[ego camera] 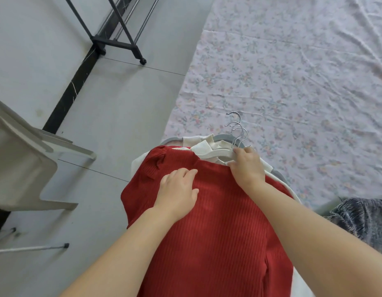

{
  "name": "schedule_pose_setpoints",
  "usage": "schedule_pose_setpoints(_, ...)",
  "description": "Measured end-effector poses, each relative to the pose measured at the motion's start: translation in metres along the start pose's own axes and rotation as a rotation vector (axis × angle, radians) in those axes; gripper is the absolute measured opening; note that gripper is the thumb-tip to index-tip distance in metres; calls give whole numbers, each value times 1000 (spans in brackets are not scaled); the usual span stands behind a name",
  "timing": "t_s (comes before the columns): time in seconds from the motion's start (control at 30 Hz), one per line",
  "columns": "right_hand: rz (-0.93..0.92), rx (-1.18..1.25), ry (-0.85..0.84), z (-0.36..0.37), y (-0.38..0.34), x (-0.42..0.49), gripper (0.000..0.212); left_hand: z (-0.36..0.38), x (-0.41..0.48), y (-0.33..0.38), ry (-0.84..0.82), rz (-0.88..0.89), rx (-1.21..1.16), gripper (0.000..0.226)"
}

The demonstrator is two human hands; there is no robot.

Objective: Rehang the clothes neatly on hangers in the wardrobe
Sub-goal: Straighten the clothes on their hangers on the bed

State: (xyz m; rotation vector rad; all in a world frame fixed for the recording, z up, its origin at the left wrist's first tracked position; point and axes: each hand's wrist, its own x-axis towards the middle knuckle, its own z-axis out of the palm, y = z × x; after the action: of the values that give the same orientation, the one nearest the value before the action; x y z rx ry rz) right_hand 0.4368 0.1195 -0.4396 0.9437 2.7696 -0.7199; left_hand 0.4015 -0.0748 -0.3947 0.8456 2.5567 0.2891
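A red ribbed knit top (pixel 218 228) hangs in front of me on top of a stack of garments. White clothes (pixel 204 144) on grey hangers (pixel 220 137) lie behind it, and several metal hooks (pixel 237 129) stick up together. My right hand (pixel 247 166) is closed around the hanger necks at the collar, just below the hooks. Resting flat on the red top's upper left, near the shoulder, is my left hand (pixel 177 191), with its fingers spread.
A floral sheet (pixel 293 71) covers the floor to the right. The black wheeled base of a clothes rack (pixel 119 42) stands at the top left on grey tiles. A beige plastic chair (pixel 20 168) is at left. A grey mottled garment (pixel 366 219) lies at right.
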Motion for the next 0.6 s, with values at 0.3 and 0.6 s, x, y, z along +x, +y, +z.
schedule_pose_setpoints(0.3,-106,125,226,-70,-24,-92,13,-62,-20,33,153,129,-58,56)
schedule_pose_setpoints(0.6,-48,140,470,-157,-58,-237,21,-116,-104,50,109,391,-41,40)
